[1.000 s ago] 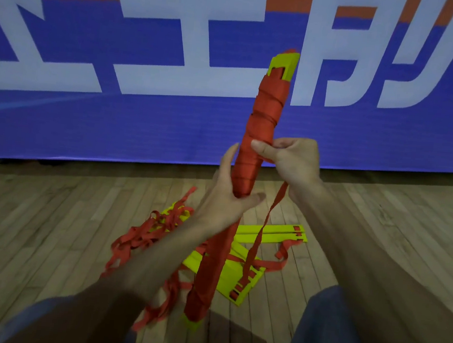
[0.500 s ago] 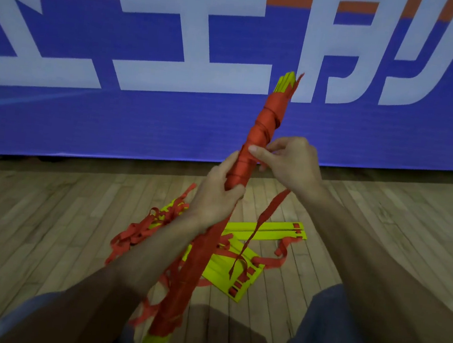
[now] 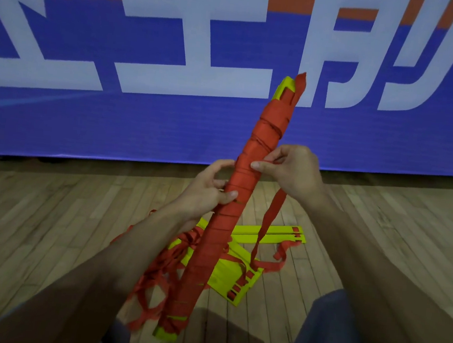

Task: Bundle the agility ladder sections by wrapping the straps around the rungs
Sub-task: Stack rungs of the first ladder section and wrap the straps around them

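Note:
A long bundle of yellow ladder rungs (image 3: 232, 213), wound almost fully in red strap, is held up slanting from lower left to upper right. My left hand (image 3: 206, 194) grips the bundle around its middle. Just above it, my right hand (image 3: 289, 171) pinches the red strap against the bundle. From that hand a loose strap tail (image 3: 269, 219) hangs down to the floor. Yellow rung ends show at the bundle's top (image 3: 284, 87) and bottom (image 3: 165, 334).
On the wooden floor (image 3: 48, 223) below the bundle lie more loose yellow rungs (image 3: 274, 232) and a tangle of red straps (image 3: 154, 280). A blue banner with white lettering (image 3: 141, 121) stands behind. My knees in dark trousers (image 3: 323, 332) frame the bottom.
The bundle has turned about its axis and its lower end swung, so the top's flat yellow face shows again. My right hand stays on the strap and my left hand has regripped.

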